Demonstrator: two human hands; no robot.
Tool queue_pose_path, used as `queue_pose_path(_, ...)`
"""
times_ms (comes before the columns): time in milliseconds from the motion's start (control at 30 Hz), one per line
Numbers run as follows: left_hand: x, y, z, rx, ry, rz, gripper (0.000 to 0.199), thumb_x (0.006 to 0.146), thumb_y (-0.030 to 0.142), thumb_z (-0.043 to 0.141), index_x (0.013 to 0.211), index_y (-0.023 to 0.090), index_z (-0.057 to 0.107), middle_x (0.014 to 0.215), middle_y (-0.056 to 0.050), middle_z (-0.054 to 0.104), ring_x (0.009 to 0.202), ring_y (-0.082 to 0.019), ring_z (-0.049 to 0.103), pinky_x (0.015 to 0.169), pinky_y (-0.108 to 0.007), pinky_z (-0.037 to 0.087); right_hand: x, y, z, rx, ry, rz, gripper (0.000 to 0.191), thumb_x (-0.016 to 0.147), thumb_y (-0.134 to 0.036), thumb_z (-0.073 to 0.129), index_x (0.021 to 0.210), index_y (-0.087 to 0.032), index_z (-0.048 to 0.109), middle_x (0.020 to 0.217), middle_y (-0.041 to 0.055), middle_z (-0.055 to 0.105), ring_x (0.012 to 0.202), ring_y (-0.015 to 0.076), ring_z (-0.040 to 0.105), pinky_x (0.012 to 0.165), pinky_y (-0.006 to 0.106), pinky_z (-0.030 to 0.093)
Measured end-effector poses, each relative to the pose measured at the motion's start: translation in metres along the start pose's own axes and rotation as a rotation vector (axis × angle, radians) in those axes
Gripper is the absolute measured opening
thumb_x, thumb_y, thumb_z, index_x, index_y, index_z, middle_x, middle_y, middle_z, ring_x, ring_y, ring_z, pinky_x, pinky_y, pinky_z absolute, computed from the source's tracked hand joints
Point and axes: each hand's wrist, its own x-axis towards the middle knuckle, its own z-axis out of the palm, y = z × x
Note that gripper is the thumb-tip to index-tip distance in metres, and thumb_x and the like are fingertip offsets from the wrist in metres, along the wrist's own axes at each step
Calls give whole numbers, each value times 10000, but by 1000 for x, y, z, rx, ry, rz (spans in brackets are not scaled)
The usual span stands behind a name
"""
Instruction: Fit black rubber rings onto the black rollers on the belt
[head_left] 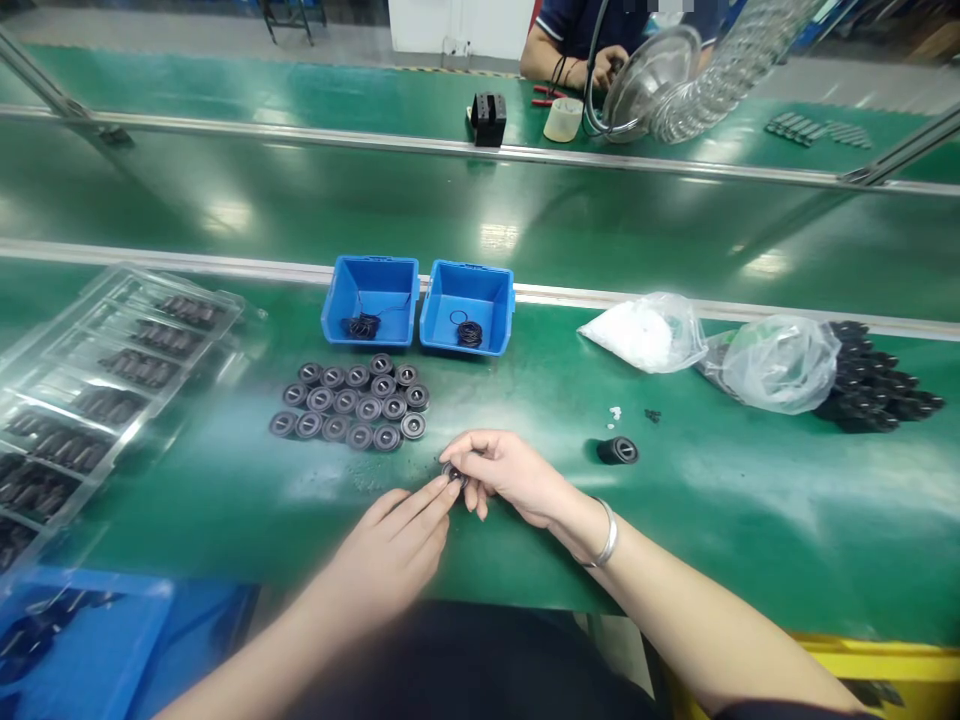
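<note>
Here are 2 hands in close: the left hand and right hand are pinching 1 small round black part over the desk. It looks light and stiff, perhaps slick, so the outer rim seems the spot to hold. It sits right at the fingertips, partly hidden by the grip, near the grouped black pieces.

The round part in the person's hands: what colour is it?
Black or very dark; the round part shows in the head view, partly covered.
</note>
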Motion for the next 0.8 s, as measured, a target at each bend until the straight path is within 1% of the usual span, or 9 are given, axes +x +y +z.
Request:
queue_pose_path(100, 3, -1, -4, -11, -2, -4, 202, 916, 153, 542, 1057, 131, 685, 1400, -128, 566, 1344, -252, 474, 1071, -388, 365, -8, 13, 3, 138, 44, -72, 322, 803, -400, 695, 968, -124, 670, 559, -25, 605, 450, 80, 544, 431, 187, 443)
queue_pose_path(200, 5, -2, -7, -33, -26, 7, 198, 914, 141, 537, 1043, 115, 685, 1377, -142, 585, 1351, -274, 462, 1046, -403, 373, -18, 23, 8, 247, 77, -126, 333, 829, -380, 687, 1047, -128, 685, 580, -32, 590, 494, 77, 516, 510, 217, 425)
queue_pose_path(300, 5, -4, -8, -43, -51, 29, 200, 906, 129, 535, 1037, 96, 682, 1374, -162, 582, 1372, -309, 428, 1019, -423, 379, -25, 28, 12, 275, 97, -149, 350, 854, -350, 670, 1129, -133, 679, 594, -30, 591, 536, 82, 508, 582, 244, 411)
queue_pose_path(367, 5, -3, -8, -32, -64, 33, 208, 910, 137, 527, 1043, 102, 683, 1389, -161, 569, 1376, -309, 422, 1009, -418, 381, -28, 28, 13, 283, 92, -152, 357, 859, -327, 666, 1160, -134, 671, 615, -25, 599, 551, 80, 507, 601, 245, 409)
queue_pose_path(467, 3, 1, -6, -7, -85, 20, 238, 919, 156, 508, 1079, 130, 682, 1428, -126, 539, 1383, -283, 414, 1020, -402, 368, -30, 24, 10, 313, 39, -91, 343, 869, -300, 645, 1169, -135, 663, 641, -14, 601, 551, 83, 524, 544, 227, 421)
queue_pose_path(600, 5, 6, -6, 16, -103, 2, 282, 922, 182, 501, 1147, 162, 670, 1474, -67, 494, 1374, -257, 412, 1035, -385, 348, -28, 15, 4, 299, -68, 17, 325, 911, -295, 570, 1183, -134, 646, 657, 19, 616, 601, 131, 603, 451, 204, 440)
queue_pose_path(700, 10, 5, -9, 27, -113, 4, 261, 908, 183, 516, 1106, 162, 684, 1488, -46, 480, 1381, -291, 392, 1004, -397, 359, -25, 12, 2, 285, -121, 12, 331, 937, -312, 546, 1196, -127, 636, 662, 25, 623, 612, 131, 622, 473, 206, 478)
queue_pose_path(800, 12, 3, -11, 35, -152, 27, 251, 898, 171, 518, 1081, 153, 689, 1494, -45, 471, 1387, -312, 377, 983, -412, 364, -23, 13, 1, 298, -142, 2, 351, 933, -345, 574, 1208, -133, 625, 672, 22, 630, 627, 129, 635, 495, 205, 497)
